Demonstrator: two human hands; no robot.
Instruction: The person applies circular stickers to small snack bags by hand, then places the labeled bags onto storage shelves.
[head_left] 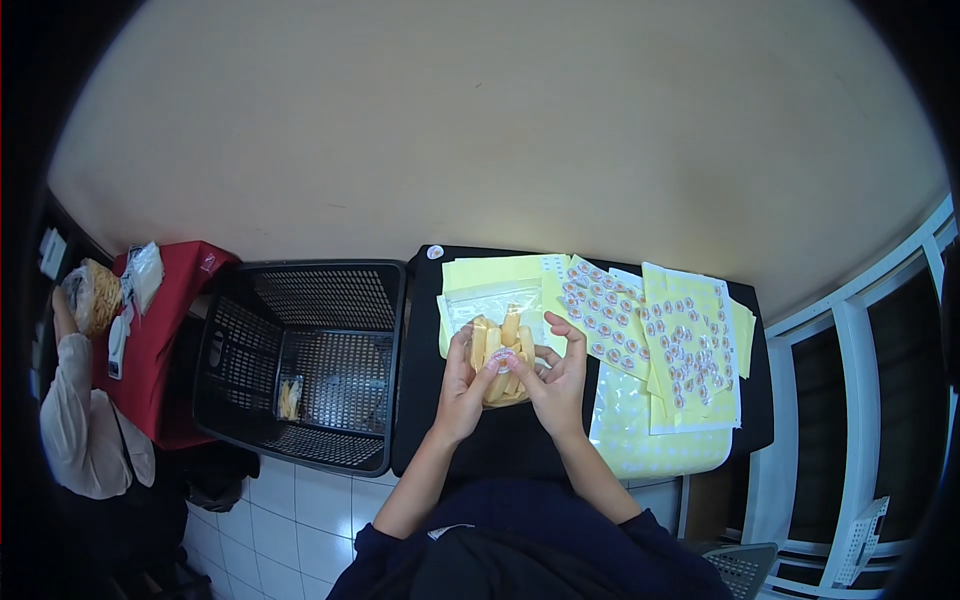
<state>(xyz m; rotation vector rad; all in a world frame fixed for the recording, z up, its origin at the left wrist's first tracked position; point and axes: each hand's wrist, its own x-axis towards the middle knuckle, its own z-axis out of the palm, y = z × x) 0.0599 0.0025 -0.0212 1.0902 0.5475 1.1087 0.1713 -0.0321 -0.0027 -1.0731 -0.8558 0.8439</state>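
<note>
Between my two hands is a clear plastic bag [513, 328] of pale yellow, stick-shaped snacks, held above the black-covered table [487, 459]. My left hand [461, 392] grips the bag's left side. On the opposite side my right hand [558, 392] holds it too, with the thumb on the front and the index finger raised off the bag. Both thumbs press on a small round sticker [503, 358] on the bag's front. Sheets of round stickers [690, 345] lie on the table to the right, over yellow backing paper [505, 272].
A black plastic crate [300, 268] stands left of the table, with one small snack bag [290, 398] inside. Further left, a person's sleeve [70, 400] reaches over a red-covered table [160, 385] holding a large snack bag [95, 298]. A loose sticker [434, 252] lies at the table's back-left corner.
</note>
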